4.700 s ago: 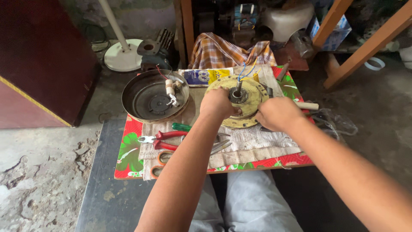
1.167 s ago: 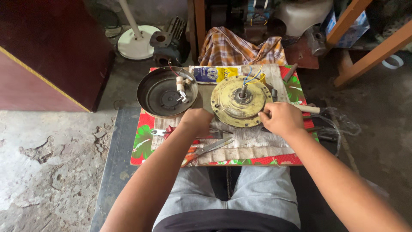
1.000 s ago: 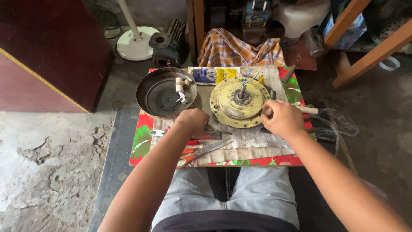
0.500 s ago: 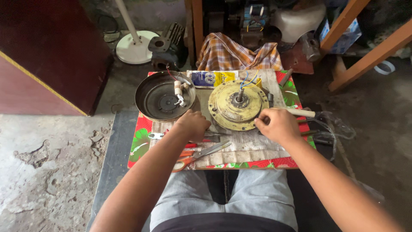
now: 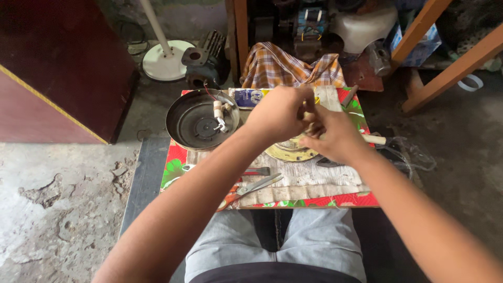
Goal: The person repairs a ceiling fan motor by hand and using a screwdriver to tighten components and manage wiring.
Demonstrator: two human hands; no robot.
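Both hands have lifted off the tabletop and come together above the yellow motor disc [image 5: 293, 151], where half a second ago they lay apart at its 2 sides. That round disc sits on a sheet of paper at the middle of the small table [image 5: 361, 199], mostly hidden under the hands, with only its near edge showing.

The left hand [image 5: 277, 112] curls its fingers over the disc's centre, and the right hand [image 5: 335, 137] meets it from the other side, fingertips pressed toward the same spot. They seem to pinch something small there, but I cannot tell what, since the fingers cover it. My judgement is that the person is working at the centre shaft of the disc, and the next move calls for a firm 2-handed hold while the small part is turned or drawn free.

Left of the disc lies a dark metal bowl-shaped cover [image 5: 201, 119] with wires inside. Nearer the person lie red-handled pliers [image 5: 246, 186]. A checked cloth [image 5: 291, 67] is bunched at the far edge, and a white fan base [image 5: 166, 58] stands on the floor beyond.
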